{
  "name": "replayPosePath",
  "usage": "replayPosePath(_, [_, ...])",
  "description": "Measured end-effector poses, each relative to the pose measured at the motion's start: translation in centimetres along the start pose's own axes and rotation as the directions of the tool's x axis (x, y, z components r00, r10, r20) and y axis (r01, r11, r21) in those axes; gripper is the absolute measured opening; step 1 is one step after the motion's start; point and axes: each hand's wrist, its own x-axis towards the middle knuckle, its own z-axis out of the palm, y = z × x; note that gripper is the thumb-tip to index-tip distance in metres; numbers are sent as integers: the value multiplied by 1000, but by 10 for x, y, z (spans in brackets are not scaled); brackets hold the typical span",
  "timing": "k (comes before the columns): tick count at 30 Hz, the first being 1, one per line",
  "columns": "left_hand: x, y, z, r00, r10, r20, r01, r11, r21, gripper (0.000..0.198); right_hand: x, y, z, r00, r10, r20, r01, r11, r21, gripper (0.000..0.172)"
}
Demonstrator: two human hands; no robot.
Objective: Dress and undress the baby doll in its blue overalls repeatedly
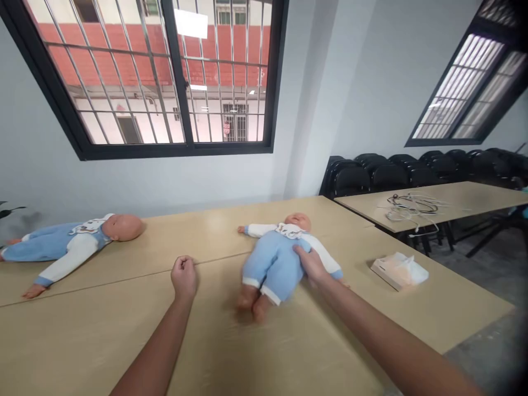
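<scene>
A baby doll in light blue trousers and a white top lies on its back on the tan table, its feet toward me and slightly blurred. My right hand grips the side of its waist, thumb on the front of the clothing; the fingers beneath are hidden. To the left of this doll, my left hand is curled into a fist just above the table, with nothing visible in it. A second, similarly dressed doll lies at the far left, its head pointing right.
A tissue box sits right of the nearer doll. Behind it, another table bears a tangle of cables. Folded black chairs line the wall, and a barred window is straight ahead.
</scene>
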Motion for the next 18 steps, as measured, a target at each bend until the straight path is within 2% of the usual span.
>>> replayPosePath(3, [-9,2,-14,1000,-1,-4,1,1000,-27,17,-45,3,10,985,-29,169,20,998,53,50])
replayPosePath(7, [-29,11,-43,998,61,12,-61,998,-7,14,-88,8,26,932,-53,357,20,995,94,52])
replayPosePath(10, [-47,22,-66,985,152,77,-154,988,18,10,-108,12,38,894,-43,445,-17,991,129,52])
replayPosePath(12, [-63,31,-77,963,218,159,-224,974,24,9,-119,16,48,867,-32,498,-52,987,154,51])
replayPosePath(14, [-79,40,-83,898,313,308,-332,943,10,10,-128,21,59,844,-26,536,-81,981,174,54])
replayPosePath(17, [-99,49,-85,735,441,515,-493,869,-42,16,-137,31,73,830,-33,557,-109,970,219,60])
replayPosePath(18, [-102,51,-84,704,458,542,-517,854,-49,17,-138,35,76,830,-37,556,-112,966,231,63])
